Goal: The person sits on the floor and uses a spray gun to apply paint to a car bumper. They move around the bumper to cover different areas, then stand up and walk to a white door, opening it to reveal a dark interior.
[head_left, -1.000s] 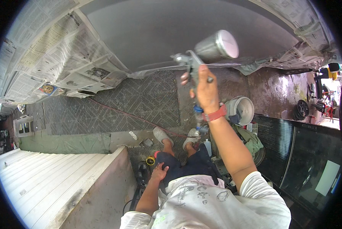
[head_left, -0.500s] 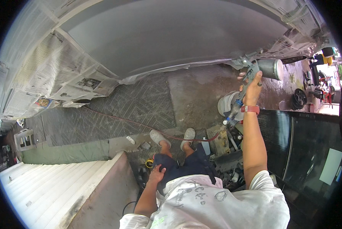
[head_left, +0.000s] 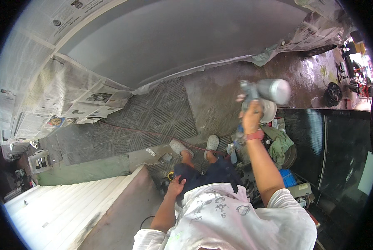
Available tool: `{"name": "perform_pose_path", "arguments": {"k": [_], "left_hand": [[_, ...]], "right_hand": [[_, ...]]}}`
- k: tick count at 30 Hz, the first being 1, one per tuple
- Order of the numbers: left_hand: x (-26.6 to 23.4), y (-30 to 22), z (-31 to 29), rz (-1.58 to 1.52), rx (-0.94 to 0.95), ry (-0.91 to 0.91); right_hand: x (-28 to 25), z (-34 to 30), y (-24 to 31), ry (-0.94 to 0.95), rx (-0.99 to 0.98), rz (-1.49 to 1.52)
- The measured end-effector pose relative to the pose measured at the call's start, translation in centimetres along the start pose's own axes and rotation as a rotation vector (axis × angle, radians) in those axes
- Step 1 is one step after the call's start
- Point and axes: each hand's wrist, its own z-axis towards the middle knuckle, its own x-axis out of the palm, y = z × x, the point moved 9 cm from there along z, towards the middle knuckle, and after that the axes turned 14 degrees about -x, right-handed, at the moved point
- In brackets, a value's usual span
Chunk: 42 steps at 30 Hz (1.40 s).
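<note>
In my right hand (head_left: 252,118) is a grey spray gun (head_left: 249,91) with a metal paint cup (head_left: 274,91), both slightly smeared by motion. My fingers wrap its handle, and a red band circles the wrist. The gun is held over the floor, apart from the smooth grey panel (head_left: 182,41) that curves across the far side. Newspaper masking (head_left: 76,89) borders that panel on the left, with more on the right. My left hand (head_left: 177,186) lies on the thigh of my dark shorts, holding nothing, fingers stretched out.
A thin red hose (head_left: 153,132) crosses the floor past my feet. A white bucket (head_left: 269,111) stands partly behind my right hand. Beside my right arm are a green cloth (head_left: 279,143) and assorted tools. A white slatted panel (head_left: 70,208) is at near left, dark panels (head_left: 344,146) at right.
My right hand has brought the spray gun left and nearer to me, away from the grey panel's lower edge. The view has shifted slightly; my left hand stays on my thigh.
</note>
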Motion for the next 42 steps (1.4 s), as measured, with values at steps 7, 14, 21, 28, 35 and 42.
{"name": "perform_pose_path", "arguments": {"k": [7, 14, 21, 28, 35, 42], "left_hand": [[-0.6, -2.1, -2.1, 0.041, 0.025, -0.013], [-1.1, -1.6, -3.9, 0.024, 0.058, -0.064], [-0.5, 1.6, -4.1, 0.058, 0.012, -0.042], [-2.4, 0.9, -4.6, 0.104, -0.047, -0.033], [-3.9, -1.6, -4.5, 0.294, 0.012, 0.050], [-7.5, -7.0, -6.4, 0.263, 0.070, -0.017]], "right_hand": [[19.7, -11.4, 4.8, 0.575, -0.468, 0.171], [27.9, -12.1, 4.2, 0.767, -0.418, 0.183], [21.8, -0.8, -2.5, 0.396, -0.309, -0.055], [6.4, 8.4, -7.7, -0.133, -0.204, -0.336], [-4.9, 0.0, -3.8, 0.068, -0.469, -0.484], [-5.1, -14.9, -6.8, 0.620, -0.371, -0.373]]}}
